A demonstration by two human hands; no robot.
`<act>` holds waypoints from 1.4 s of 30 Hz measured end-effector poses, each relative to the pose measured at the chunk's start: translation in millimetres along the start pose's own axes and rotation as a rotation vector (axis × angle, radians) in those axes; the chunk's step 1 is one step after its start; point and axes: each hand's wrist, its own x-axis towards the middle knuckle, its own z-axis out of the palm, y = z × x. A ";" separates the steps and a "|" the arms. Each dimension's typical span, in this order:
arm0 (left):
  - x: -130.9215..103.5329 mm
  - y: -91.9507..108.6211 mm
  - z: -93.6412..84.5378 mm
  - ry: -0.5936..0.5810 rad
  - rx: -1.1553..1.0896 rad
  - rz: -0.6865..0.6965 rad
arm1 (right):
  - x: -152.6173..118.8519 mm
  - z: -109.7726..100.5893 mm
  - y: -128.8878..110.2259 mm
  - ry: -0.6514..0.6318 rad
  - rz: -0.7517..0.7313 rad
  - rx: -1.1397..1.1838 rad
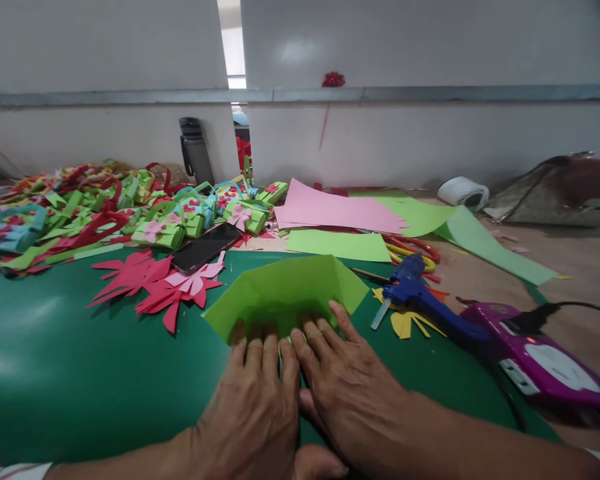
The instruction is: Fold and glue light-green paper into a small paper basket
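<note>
A bright green sheet of paper (285,293) stands up from a fold, its two upper corners slanted. My left hand (260,393) lies on its near edge with the fingers stretched forward. Beside it, my right hand (347,370) presses on the same edge, fingers also outstretched. The forefingers nearly meet in the middle, and the palms hide most of the folded strip. Beyond the sheet lie a green paper piece (337,246) and a stack of pink paper (335,207). Red paper flowers (135,275) are to the left.
On the right are a blue glue gun (430,300) and a purple power strip (540,353) with cables. Many small paper bags (167,230), a black phone (207,247) and a grey bottle (196,152) are at the back left. A handbag (550,190) stands back right.
</note>
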 end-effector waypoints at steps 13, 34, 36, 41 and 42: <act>0.4 0.1 -6.1 -0.029 -0.005 -0.029 | -1.0 -5.7 1.1 -0.074 0.023 0.050; 2.9 -0.5 -5.9 -0.029 0.011 0.000 | 1.0 -9.8 3.4 -0.141 0.040 0.135; 2.8 -1.7 -3.6 -0.028 0.017 0.008 | 1.2 -9.3 3.9 -0.110 0.041 0.126; 2.9 -1.5 -3.3 -0.081 0.010 -0.004 | 0.0 -7.1 2.3 -0.028 0.020 0.088; 2.5 -1.7 -2.5 -0.083 0.009 0.003 | -1.2 -5.8 1.0 -0.009 0.010 0.068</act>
